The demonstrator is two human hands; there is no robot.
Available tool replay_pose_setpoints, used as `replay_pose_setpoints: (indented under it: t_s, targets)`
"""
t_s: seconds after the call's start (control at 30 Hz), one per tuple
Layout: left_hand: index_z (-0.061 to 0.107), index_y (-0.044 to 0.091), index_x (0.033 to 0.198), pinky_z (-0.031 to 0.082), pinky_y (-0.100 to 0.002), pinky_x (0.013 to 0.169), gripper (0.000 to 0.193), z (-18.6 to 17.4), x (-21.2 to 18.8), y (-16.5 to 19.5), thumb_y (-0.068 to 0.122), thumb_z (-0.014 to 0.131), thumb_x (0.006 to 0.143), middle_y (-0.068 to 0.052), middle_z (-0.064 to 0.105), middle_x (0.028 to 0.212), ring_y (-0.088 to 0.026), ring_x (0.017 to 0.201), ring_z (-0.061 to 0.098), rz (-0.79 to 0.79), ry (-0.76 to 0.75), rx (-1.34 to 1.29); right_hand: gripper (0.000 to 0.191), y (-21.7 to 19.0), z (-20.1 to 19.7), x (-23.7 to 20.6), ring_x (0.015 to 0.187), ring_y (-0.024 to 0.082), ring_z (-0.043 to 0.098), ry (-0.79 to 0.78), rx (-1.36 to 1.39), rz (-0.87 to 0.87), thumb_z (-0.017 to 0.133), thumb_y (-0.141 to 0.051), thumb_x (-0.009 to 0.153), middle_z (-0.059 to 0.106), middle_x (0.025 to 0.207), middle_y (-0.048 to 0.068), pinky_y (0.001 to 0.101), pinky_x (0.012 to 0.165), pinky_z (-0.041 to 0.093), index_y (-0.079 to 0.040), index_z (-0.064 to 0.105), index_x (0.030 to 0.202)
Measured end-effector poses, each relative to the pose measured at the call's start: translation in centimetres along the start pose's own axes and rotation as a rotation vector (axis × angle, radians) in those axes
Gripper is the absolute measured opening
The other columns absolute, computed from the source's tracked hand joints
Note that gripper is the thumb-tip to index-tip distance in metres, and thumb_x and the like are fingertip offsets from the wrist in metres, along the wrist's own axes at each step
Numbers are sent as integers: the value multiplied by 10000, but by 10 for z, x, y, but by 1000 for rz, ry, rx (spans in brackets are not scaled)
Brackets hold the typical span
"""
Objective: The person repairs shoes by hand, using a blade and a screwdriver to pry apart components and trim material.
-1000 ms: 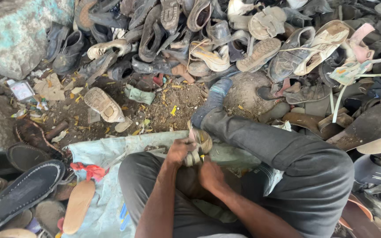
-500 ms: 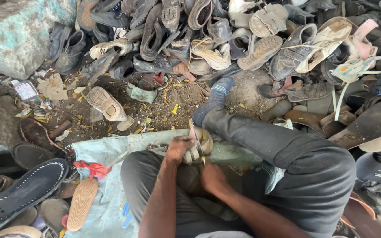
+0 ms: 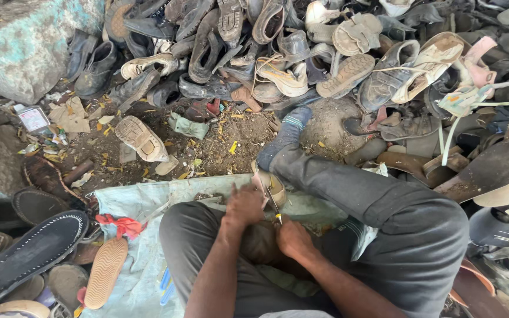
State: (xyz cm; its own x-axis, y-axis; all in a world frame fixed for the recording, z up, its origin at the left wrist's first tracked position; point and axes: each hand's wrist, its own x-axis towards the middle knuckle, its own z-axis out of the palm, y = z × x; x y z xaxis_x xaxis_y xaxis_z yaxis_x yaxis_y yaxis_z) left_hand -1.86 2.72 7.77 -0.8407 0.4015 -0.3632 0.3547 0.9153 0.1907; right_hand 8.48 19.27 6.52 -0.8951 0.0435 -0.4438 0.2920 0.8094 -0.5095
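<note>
While left hand (image 3: 244,205) clamps the shoe (image 3: 270,187), right hand (image 3: 291,237) curls below.

This was a rough, ground-level shoe-repair or shoe-salvage spot rather than a fitted workshop. A great heap of worn shoes and sandals (image 3: 301,53) filled the far side, jumbled together and dusty. The floor was bare dirt (image 3: 219,138) strewn with scraps and bits of paper, with a loose pale sole (image 3: 141,138) lying on it. A weathered stone block (image 3: 25,41) with patches of faded blue-green stood at one corner. The person sat on the ground on a pale, stained sheet (image 3: 142,206), with detached soles beside it: a black one (image 3: 27,256) and an orange one (image 3: 106,272).
</note>
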Motion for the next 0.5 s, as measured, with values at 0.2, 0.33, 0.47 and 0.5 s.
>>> replay_pose_setpoints:
  t_s: [0.2, 0.33, 0.47, 0.5]
  targets:
    - [703, 126, 1065, 295, -661, 1140, 244, 13, 7, 14, 174, 566, 869, -157, 677, 1186, -360, 1189, 628, 131, 630, 48, 316, -6, -16, -8, 1007, 507, 650, 110, 86, -96, 563, -265, 963, 705, 991, 308, 591, 880, 487, -12, 607, 1147]
    - [730, 137, 1051, 504, -500, 976, 228, 28, 21, -7, 181, 552, 915, -137, 742, 946, -364, 859, 719, 293, 599, -118, 293, -11, -22, -9, 979, 518, 636, 157, 134, -153, 576, -243, 955, 697, 962, 310, 597, 838, 479, -8, 619, 1127]
    - [722, 121, 937, 564, -510, 762, 201, 35, 29, -9, 214, 544, 927, -155, 745, 825, -372, 752, 727, 202, 535, -58, 304, -7, -20, -7, 927, 503, 689, 56, 217, -4, 545, -246, 962, 698, 973, 298, 570, 841, 508, -25, 609, 1161]
    - [711, 139, 905, 572, -507, 785, 202, 34, 30, -6, 212, 525, 927, -159, 755, 861, -372, 782, 733, 131, 415, -102, 308, -4, -16, -4, 902, 495, 716, -8, 241, 70, 532, -257, 973, 702, 974, 292, 558, 848, 520, -28, 602, 1166]
